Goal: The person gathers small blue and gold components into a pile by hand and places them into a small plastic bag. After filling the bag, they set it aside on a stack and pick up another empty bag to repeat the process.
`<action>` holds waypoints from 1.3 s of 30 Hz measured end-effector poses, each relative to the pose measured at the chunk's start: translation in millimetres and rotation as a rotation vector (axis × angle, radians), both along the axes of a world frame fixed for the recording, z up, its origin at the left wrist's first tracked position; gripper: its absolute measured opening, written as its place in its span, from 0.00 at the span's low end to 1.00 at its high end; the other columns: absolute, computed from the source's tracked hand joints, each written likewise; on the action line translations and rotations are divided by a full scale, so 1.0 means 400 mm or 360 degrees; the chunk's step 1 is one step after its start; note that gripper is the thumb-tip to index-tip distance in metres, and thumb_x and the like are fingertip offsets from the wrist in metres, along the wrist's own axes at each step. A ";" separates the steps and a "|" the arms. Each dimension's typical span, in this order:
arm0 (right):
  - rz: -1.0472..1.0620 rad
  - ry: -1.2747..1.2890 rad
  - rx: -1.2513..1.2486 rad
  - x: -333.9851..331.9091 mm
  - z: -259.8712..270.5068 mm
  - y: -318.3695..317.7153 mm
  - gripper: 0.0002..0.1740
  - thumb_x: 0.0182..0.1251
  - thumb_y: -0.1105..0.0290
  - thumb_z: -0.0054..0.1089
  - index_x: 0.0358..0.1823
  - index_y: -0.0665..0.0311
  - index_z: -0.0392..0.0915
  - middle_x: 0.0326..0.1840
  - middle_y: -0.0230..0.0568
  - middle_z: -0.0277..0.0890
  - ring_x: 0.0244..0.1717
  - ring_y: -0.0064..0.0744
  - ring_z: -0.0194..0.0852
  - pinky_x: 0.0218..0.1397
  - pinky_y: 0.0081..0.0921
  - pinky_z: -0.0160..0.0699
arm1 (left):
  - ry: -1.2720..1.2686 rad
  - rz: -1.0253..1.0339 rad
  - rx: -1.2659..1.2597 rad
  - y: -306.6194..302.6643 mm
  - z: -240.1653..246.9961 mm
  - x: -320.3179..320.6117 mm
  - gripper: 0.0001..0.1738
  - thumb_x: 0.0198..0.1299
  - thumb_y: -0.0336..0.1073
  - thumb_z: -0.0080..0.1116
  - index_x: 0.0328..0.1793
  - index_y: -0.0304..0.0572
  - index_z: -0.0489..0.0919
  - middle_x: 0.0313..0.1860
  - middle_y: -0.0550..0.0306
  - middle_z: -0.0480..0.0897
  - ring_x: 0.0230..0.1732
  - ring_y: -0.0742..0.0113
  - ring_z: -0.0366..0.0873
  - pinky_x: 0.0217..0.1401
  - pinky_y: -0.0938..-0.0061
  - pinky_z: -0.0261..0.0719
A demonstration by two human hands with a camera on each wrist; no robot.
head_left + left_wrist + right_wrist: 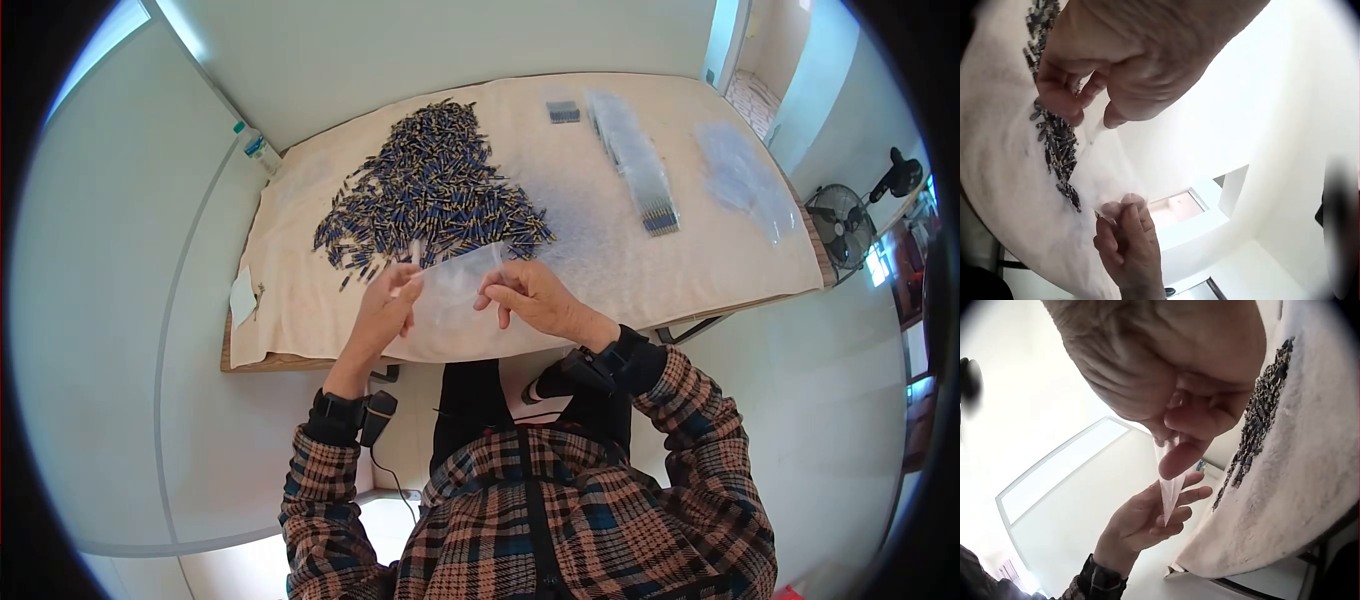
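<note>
A clear plastic bag (pixel 448 300) is stretched between the two hands above the table's near edge. My left hand (pixel 386 308) pinches its left upper edge. At the opposite side, my right hand (pixel 542 297) holds the bag between thumb and curled fingers; the bag appears as a thin sheet in the right wrist view (pixel 1171 487). Just beyond the hands spreads a large heap of small dark blue and gold pen-like parts (pixel 430 185), its nearest pieces close to the left fingertips.
A cream cloth covers the table (pixel 290 300). Farther right lie a row of filled clear bags (pixel 635 165), a small bundle of parts (pixel 563 112) and a stack of clear bags (pixel 745 175). A bottle (pixel 258 148) stands at the left back; a fan (pixel 840 222) is beyond the right edge.
</note>
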State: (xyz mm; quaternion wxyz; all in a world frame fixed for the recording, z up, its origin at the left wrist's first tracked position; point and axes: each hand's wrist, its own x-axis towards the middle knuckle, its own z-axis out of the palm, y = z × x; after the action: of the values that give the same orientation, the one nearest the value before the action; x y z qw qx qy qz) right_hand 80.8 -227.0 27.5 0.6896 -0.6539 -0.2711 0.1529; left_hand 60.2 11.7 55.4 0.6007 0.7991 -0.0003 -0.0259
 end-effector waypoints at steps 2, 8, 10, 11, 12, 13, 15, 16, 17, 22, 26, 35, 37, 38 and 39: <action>0.0040 0.0058 0.0027 -0.002 -0.006 0.006 0.10 0.69 0.72 0.50 0.37 0.72 0.77 0.35 0.38 0.81 0.24 0.18 0.74 0.31 0.17 0.74 | 0.0080 -0.0065 -0.0112 0.022 -0.018 -0.001 0.14 0.65 0.40 0.53 0.39 0.33 0.77 0.27 0.60 0.77 0.16 0.80 0.67 0.15 0.84 0.64; -0.0040 0.0024 -0.0078 0.003 -0.023 0.019 0.10 0.64 0.70 0.57 0.37 0.70 0.81 0.32 0.36 0.82 0.26 0.17 0.74 0.31 0.16 0.73 | 0.0183 -0.0154 -0.0338 0.044 -0.038 -0.003 0.15 0.68 0.38 0.48 0.40 0.30 0.77 0.28 0.57 0.78 0.13 0.77 0.70 0.12 0.84 0.66; -0.0171 0.0058 -0.0148 0.005 -0.015 0.014 0.09 0.64 0.70 0.59 0.37 0.69 0.82 0.34 0.36 0.82 0.29 0.15 0.74 0.34 0.16 0.73 | 0.0177 -0.0128 -0.0345 0.053 -0.041 -0.006 0.15 0.68 0.38 0.48 0.39 0.31 0.77 0.28 0.57 0.78 0.14 0.77 0.71 0.12 0.84 0.66; -0.0169 0.0056 -0.0155 0.006 -0.016 0.014 0.09 0.64 0.70 0.59 0.37 0.69 0.82 0.34 0.36 0.82 0.29 0.15 0.74 0.34 0.16 0.73 | 0.0177 -0.0109 -0.0344 0.055 -0.044 -0.008 0.15 0.68 0.38 0.49 0.39 0.31 0.77 0.29 0.57 0.78 0.14 0.77 0.72 0.12 0.84 0.66; -0.0199 0.0036 -0.0155 0.008 -0.020 0.013 0.09 0.64 0.70 0.59 0.37 0.68 0.82 0.33 0.34 0.81 0.30 0.14 0.73 0.34 0.15 0.73 | 0.0179 -0.0092 -0.0343 0.057 -0.047 -0.010 0.15 0.68 0.39 0.49 0.38 0.31 0.77 0.29 0.57 0.78 0.15 0.77 0.73 0.12 0.85 0.67; -0.0229 0.0018 -0.0156 0.009 -0.025 0.011 0.09 0.63 0.69 0.60 0.38 0.68 0.82 0.33 0.32 0.80 0.30 0.13 0.72 0.35 0.15 0.72 | 0.0181 -0.0094 -0.0349 0.058 -0.051 -0.010 0.15 0.68 0.39 0.49 0.38 0.31 0.77 0.29 0.57 0.78 0.15 0.77 0.73 0.12 0.85 0.67; -0.0261 -0.0002 -0.0164 0.012 -0.035 0.010 0.09 0.62 0.69 0.61 0.38 0.68 0.82 0.32 0.30 0.80 0.31 0.13 0.71 0.36 0.14 0.71 | 0.0174 -0.0100 -0.0363 0.059 -0.057 -0.009 0.15 0.68 0.38 0.49 0.39 0.31 0.78 0.29 0.58 0.78 0.15 0.76 0.75 0.11 0.86 0.67; -0.0312 -0.0023 -0.0149 0.013 -0.041 0.011 0.09 0.61 0.69 0.62 0.37 0.68 0.82 0.29 0.30 0.79 0.29 0.12 0.70 0.34 0.15 0.70 | 0.0170 -0.0100 -0.0371 0.060 -0.061 -0.010 0.15 0.68 0.38 0.49 0.39 0.31 0.78 0.29 0.58 0.78 0.15 0.75 0.76 0.11 0.86 0.67; -0.0361 -0.0045 -0.0133 0.015 -0.046 0.012 0.10 0.60 0.69 0.62 0.37 0.69 0.82 0.27 0.29 0.79 0.28 0.12 0.68 0.32 0.15 0.69 | 0.0170 -0.0097 -0.0378 0.060 -0.065 -0.010 0.15 0.68 0.38 0.49 0.39 0.31 0.78 0.29 0.58 0.78 0.15 0.75 0.76 0.11 0.86 0.67; -0.0383 -0.0020 0.0040 0.016 -0.045 0.024 0.10 0.59 0.70 0.63 0.38 0.70 0.82 0.24 0.28 0.77 0.25 0.11 0.64 0.28 0.14 0.65 | 0.0223 -0.0075 -0.0358 0.055 -0.075 -0.012 0.15 0.68 0.37 0.50 0.40 0.29 0.78 0.29 0.58 0.78 0.14 0.76 0.74 0.11 0.86 0.66; -0.0308 0.0067 -0.0067 0.025 -0.052 0.022 0.10 0.61 0.72 0.62 0.42 0.68 0.81 0.28 0.25 0.76 0.30 0.10 0.67 0.35 0.10 0.67 | 0.0235 -0.0064 -0.0348 0.063 -0.077 -0.011 0.15 0.67 0.36 0.49 0.41 0.28 0.78 0.28 0.58 0.78 0.14 0.76 0.74 0.11 0.85 0.66; -0.0415 -0.0086 -0.0540 0.045 -0.065 0.045 0.10 0.59 0.72 0.63 0.40 0.69 0.81 0.28 0.31 0.79 0.27 0.12 0.71 0.30 0.14 0.70 | 0.0301 -0.0003 0.0002 0.093 -0.094 0.016 0.12 0.66 0.33 0.49 0.37 0.29 0.77 0.21 0.59 0.76 0.11 0.76 0.71 0.09 0.84 0.63; -0.0436 -0.0121 -0.0445 0.043 -0.066 0.045 0.09 0.59 0.71 0.62 0.39 0.70 0.81 0.27 0.31 0.78 0.27 0.13 0.72 0.30 0.15 0.70 | 0.0270 0.0024 0.0053 0.091 -0.099 0.021 0.11 0.65 0.32 0.48 0.36 0.29 0.76 0.20 0.59 0.76 0.11 0.76 0.71 0.09 0.83 0.62; -0.0446 -0.0140 -0.0402 0.040 -0.063 0.041 0.09 0.59 0.71 0.62 0.38 0.70 0.80 0.27 0.31 0.78 0.27 0.13 0.72 0.30 0.15 0.70 | 0.0268 0.0031 0.0079 0.090 -0.097 0.022 0.10 0.65 0.31 0.48 0.36 0.30 0.76 0.20 0.59 0.76 0.10 0.76 0.71 0.09 0.83 0.62; -0.0453 -0.0135 -0.0410 0.034 -0.060 0.034 0.09 0.59 0.71 0.62 0.38 0.70 0.80 0.27 0.31 0.78 0.27 0.13 0.72 0.30 0.15 0.70 | 0.0265 0.0040 0.0104 0.088 -0.095 0.023 0.10 0.64 0.30 0.48 0.37 0.30 0.76 0.20 0.59 0.75 0.10 0.76 0.71 0.09 0.83 0.62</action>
State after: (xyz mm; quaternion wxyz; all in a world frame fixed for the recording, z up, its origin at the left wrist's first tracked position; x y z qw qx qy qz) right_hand 94.5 -213.4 3.6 0.6028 -0.7744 -0.1829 0.0596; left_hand 69.6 47.1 17.3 0.5726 0.8132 0.0605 -0.0848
